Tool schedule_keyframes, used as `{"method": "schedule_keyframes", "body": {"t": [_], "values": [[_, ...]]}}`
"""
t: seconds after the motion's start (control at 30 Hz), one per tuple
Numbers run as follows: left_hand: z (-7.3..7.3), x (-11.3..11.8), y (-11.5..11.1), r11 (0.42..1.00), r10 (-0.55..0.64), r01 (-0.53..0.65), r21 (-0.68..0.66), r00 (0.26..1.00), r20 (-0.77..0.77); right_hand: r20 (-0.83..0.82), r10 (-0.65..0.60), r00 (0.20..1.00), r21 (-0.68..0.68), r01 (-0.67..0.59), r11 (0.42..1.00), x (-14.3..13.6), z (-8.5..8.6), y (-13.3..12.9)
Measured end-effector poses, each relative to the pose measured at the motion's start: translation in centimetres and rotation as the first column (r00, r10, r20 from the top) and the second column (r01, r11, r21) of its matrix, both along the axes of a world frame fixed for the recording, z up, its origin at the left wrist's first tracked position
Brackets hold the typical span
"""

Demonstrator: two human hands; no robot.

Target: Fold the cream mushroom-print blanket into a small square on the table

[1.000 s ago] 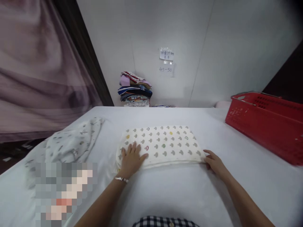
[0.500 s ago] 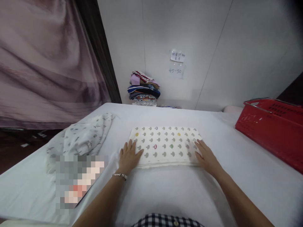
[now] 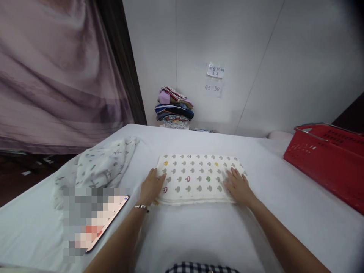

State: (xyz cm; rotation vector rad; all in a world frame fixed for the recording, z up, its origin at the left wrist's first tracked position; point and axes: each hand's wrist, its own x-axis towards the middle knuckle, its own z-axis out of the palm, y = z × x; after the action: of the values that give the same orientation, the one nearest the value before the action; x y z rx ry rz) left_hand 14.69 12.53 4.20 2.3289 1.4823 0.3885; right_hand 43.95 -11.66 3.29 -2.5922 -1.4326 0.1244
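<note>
A folded white cloth point(image 3: 196, 182) printed with grey mushrooms and a few coloured ones lies flat on the table before me. At its left edge rests my left hand point(image 3: 151, 185), thumb stretched onto the fabric and fingers extended. My right hand point(image 3: 238, 185) lies on the cloth's right end, its fingers spread flat. Neither hand grips anything. Left of my left hand, a loosely bunched white cloth point(image 3: 105, 163) with small grey-green prints is heaped on the table.
A phone-like device point(image 3: 106, 223), partly blurred out, lies at the left on the white-covered table point(image 3: 196, 231). At the right stands a red basket point(image 3: 324, 159) with metal handles. Folded textiles point(image 3: 174, 108) are stacked beyond the far edge. Paper notes point(image 3: 215, 71) hang on the wall.
My right hand has slid inward, to the left, over the cloth's right end. My left hand has shifted slightly left along the edge. The view has tilted a little.
</note>
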Motion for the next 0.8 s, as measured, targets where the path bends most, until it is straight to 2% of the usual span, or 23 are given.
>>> {"method": "schedule_keyframes", "body": {"t": [0.13, 0.2, 0.27, 0.4, 0.47, 0.63, 0.7, 0.8], "values": [[1.1, 0.6, 1.8, 0.995, 0.05, -0.053, -0.087, 0.998, -0.044, -0.018, 0.119, 0.993, 0.052, -0.117, 0.992, -2.0, 1.8, 5.5], [1.3, 0.8, 2.4, 0.989, 0.06, -0.069, -0.13, 0.995, -0.075, -0.037, 0.143, 0.989, 0.021, -0.142, 0.99, -2.9, 1.7, 8.0], [1.4, 0.8, 3.0, 0.981, 0.071, -0.087, -0.174, 0.993, -0.098, -0.038, 0.143, 0.989, -0.032, -0.144, 0.989, -3.5, 0.7, 9.8], [1.3, 0.4, 3.8, 0.948, 0.079, -0.101, -0.302, 0.993, -0.084, 0.027, 0.133, 0.991, -0.076, -0.131, 0.989, -3.8, -1.6, 10.9], [1.3, 0.2, 4.0, 0.94, 0.072, -0.08, -0.332, 0.997, -0.036, 0.026, 0.13, 0.991, -0.08, -0.127, 0.989, -3.7, -1.9, 10.7], [1.5, 0.1, 4.2, 0.936, 0.103, -0.08, -0.343, 0.994, 0.049, -0.062, 0.129, 0.99, -0.105, -0.135, 0.985, -3.8, 0.1, 11.5], [1.5, 0.1, 4.3, 0.912, 0.13, -0.078, -0.402, 0.986, 0.103, -0.054, 0.127, 0.99, -0.086, -0.132, 0.988, -3.9, 0.7, 12.6], [1.1, -0.2, 4.5, 0.85, 0.174, -0.048, -0.524, 0.966, 0.193, -0.051, 0.112, 0.992, -0.083, -0.116, 0.99, -3.9, 0.5, 14.3]]}}
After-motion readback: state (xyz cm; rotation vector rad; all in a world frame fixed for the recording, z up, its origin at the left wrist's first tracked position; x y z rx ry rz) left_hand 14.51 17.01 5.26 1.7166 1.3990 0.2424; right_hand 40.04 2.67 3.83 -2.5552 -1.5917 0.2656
